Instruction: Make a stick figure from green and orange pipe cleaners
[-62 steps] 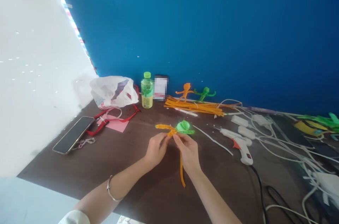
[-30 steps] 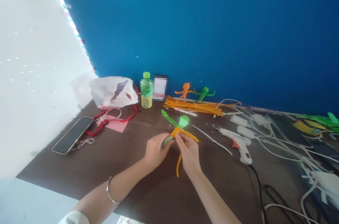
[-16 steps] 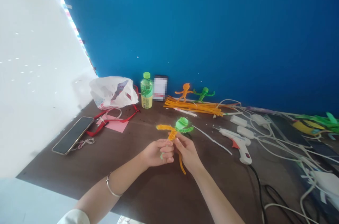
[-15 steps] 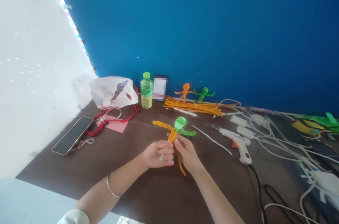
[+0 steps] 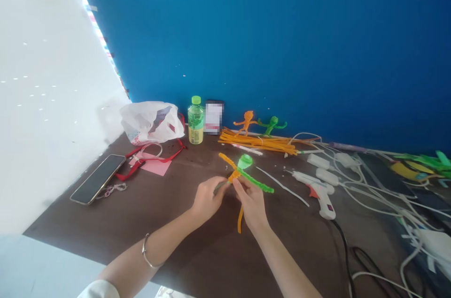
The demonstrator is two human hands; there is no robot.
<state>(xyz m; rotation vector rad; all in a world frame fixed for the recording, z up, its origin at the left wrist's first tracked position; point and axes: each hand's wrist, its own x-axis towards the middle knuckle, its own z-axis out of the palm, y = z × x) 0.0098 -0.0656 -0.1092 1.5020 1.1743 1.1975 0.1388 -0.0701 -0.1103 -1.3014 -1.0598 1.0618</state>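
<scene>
My left hand (image 5: 206,199) and my right hand (image 5: 251,202) are both pinched on a small pipe-cleaner figure (image 5: 242,170) held just above the dark brown table (image 5: 176,241). The figure has a coiled green head, one orange arm pointing up-left and one green arm pointing down-right. Its orange twisted body runs between my fingertips. An orange tail hangs down below my right hand, and a green end pokes out by my left fingers.
Along the blue wall (image 5: 282,44) lie a bundle of orange pipe cleaners (image 5: 259,142), an orange figure (image 5: 246,122), a green figure (image 5: 271,125) and a green-capped bottle (image 5: 195,120). A white glue gun (image 5: 317,191) and cables (image 5: 380,194) fill the right. A phone (image 5: 97,178), a plastic bag (image 5: 150,122) and a red lanyard (image 5: 141,159) lie left.
The figure has been turned between my fingers: its orange and green arms swung round several times, now orange up-left and green down-right. My left hand has gone from a loose curl to a fingertip pinch.
</scene>
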